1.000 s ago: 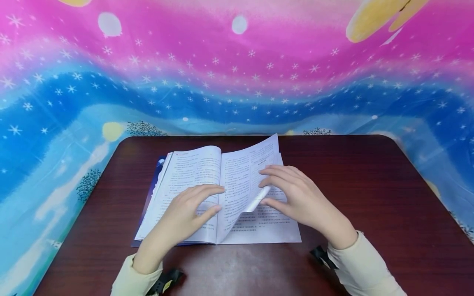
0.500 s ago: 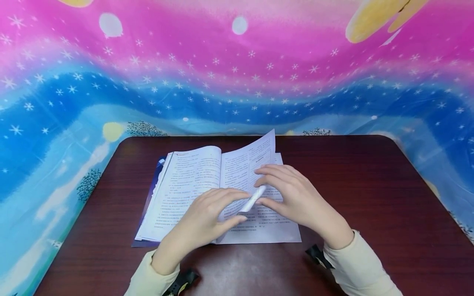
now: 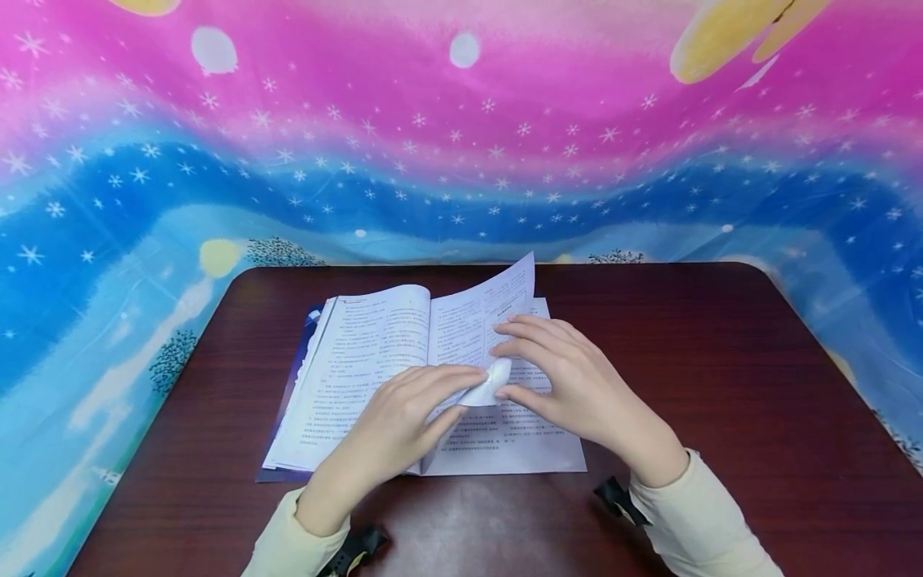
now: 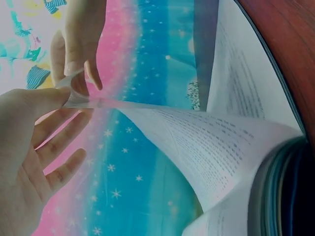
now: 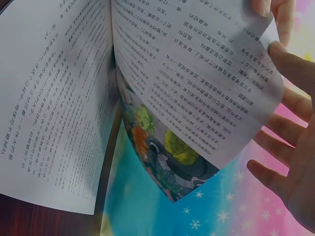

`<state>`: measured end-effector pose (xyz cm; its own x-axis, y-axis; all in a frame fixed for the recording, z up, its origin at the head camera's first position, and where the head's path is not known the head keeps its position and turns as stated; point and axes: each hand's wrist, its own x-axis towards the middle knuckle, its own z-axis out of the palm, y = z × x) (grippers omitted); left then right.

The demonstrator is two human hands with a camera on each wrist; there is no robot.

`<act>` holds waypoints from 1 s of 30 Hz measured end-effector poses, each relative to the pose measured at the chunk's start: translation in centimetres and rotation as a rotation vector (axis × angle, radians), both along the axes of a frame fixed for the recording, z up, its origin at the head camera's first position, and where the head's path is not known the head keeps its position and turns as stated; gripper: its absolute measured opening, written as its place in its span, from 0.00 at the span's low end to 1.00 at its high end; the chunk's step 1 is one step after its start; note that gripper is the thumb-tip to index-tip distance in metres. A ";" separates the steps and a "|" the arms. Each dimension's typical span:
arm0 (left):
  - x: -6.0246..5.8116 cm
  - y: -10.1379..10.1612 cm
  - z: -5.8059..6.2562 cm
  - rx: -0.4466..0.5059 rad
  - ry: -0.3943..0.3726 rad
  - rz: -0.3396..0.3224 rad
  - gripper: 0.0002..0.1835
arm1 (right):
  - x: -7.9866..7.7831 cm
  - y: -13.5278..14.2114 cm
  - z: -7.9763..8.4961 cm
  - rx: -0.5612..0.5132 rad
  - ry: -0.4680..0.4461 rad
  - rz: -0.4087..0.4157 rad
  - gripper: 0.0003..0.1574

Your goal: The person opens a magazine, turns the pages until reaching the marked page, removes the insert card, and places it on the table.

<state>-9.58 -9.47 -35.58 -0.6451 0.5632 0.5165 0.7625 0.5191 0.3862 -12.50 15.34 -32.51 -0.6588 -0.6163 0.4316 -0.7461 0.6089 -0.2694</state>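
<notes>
An open magazine with printed text lies on the table, and one right-hand page is lifted and curved up. My left hand pinches the lifted page's near edge between thumb and forefinger. Facing it, my right hand pinches the same edge, its other fingers spread behind the sheet. Between the two hands the edge curls over, showing a white fold. In the right wrist view, a colourful illustration shows by the page's corner. The left wrist view has the page stretching from the spine to both hands.
The dark wooden table extends around the magazine. A dark purple cover sticks out at the magazine's left side. Behind the table hangs a pink and blue cloth with snowflakes.
My left hand has moved right from over the spine and taken hold of the page edge. The right hand has shifted slightly left. The curled edge between them has changed shape.
</notes>
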 end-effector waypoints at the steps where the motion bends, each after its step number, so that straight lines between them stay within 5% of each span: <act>1: 0.0 -0.1 0.0 -0.002 0.003 0.008 0.24 | 0.0 0.0 0.0 -0.007 0.006 0.001 0.30; 11: 0.0 -1.6 -0.9 0.023 0.028 0.101 0.24 | 0.5 1.0 -0.3 -0.064 0.045 0.020 0.27; 30: 1.2 -5.8 -2.6 0.021 0.032 0.258 0.29 | 1.2 4.1 -3.3 0.023 -0.030 -0.055 0.25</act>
